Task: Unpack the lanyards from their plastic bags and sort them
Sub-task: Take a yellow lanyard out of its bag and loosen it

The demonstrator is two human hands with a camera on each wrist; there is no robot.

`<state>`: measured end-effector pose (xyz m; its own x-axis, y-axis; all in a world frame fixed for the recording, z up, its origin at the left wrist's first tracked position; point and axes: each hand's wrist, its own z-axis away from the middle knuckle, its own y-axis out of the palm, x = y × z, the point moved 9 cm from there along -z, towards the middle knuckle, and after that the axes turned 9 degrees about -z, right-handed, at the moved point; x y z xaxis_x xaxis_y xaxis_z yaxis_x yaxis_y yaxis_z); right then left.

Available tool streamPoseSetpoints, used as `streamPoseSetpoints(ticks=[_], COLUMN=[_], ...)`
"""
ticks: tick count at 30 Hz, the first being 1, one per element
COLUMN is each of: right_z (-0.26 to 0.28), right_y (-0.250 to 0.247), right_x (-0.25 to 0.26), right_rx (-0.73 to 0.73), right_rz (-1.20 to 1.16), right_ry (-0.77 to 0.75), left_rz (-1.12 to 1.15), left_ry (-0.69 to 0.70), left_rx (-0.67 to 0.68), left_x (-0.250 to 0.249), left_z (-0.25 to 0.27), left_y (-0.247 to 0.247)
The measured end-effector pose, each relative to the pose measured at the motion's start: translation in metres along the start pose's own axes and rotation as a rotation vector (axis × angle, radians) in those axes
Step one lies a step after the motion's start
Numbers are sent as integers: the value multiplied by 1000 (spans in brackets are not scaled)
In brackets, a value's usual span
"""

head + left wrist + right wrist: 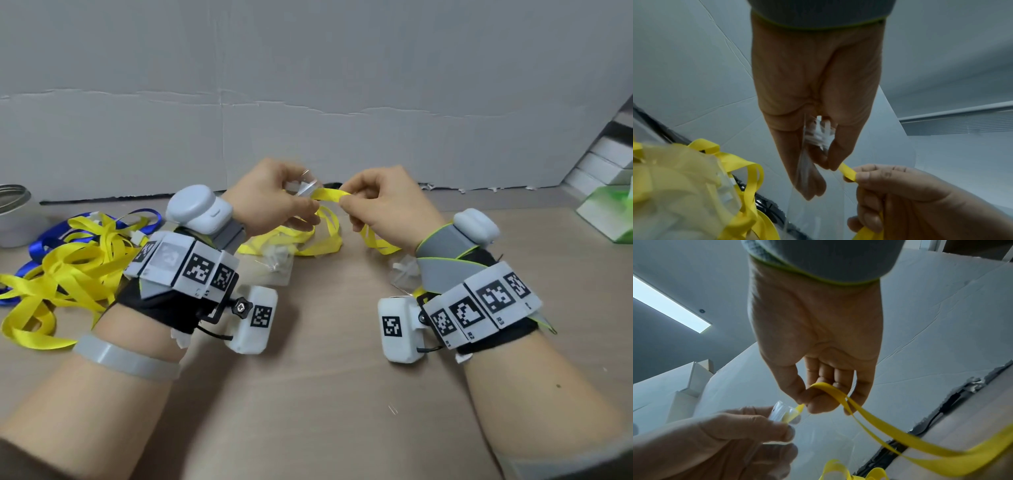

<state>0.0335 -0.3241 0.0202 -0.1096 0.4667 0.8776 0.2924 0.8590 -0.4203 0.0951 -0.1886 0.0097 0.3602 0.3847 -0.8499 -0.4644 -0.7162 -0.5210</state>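
Forearms fill the near edge of the head view, each strapped with white marker-covered tracking blocks, over a tan wooden tabletop. Beyond them, mid-scene, the left hand pinches a small clear plastic bag between thumb and fingers, while the right hand pinches the yellow ribbon lanyard emerging from it, with the strap trailing down toward the table at 5 o'clock. The left wrist view alone shows a white plastic clip inside the bag against the palm. The right wrist view alone shows the strap looping over the right index finger. At 9 o'clock lies a loose heap of yellow and blue lanyards; clear bags with white clips lie just under the hands. A grey cardboard wall stands farthest back.
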Motion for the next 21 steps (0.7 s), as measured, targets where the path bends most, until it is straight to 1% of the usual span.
streamPoseSetpoints(ticks=[3, 5, 7, 11, 14, 18, 21], right_z=[-1, -1, 0, 2, 5, 10, 12], right_y=[-1, -1, 1, 13, 28, 44, 50], right_x=[1, 2, 1, 2, 2, 3, 1], right_rx=[-13, -11, -13, 38, 125, 226, 270], right_rz=[-76, -152, -245, -374, -408, -406, -414], right_ry=[5, 13, 33, 73, 97, 114, 129], left_rz=[-38, -73, -45, 220, 396, 512, 586], left_ry=[-38, -53, -81, -137, -139, -126, -141], left_rx=[-60, -132, -193, -197, -251, -311, -294], left_x=[6, 9, 11, 13, 13, 15, 15], left_z=[-1, -1, 0, 1, 2, 2, 2], left_y=[-8, -15, -18, -10, -11, -15, -13])
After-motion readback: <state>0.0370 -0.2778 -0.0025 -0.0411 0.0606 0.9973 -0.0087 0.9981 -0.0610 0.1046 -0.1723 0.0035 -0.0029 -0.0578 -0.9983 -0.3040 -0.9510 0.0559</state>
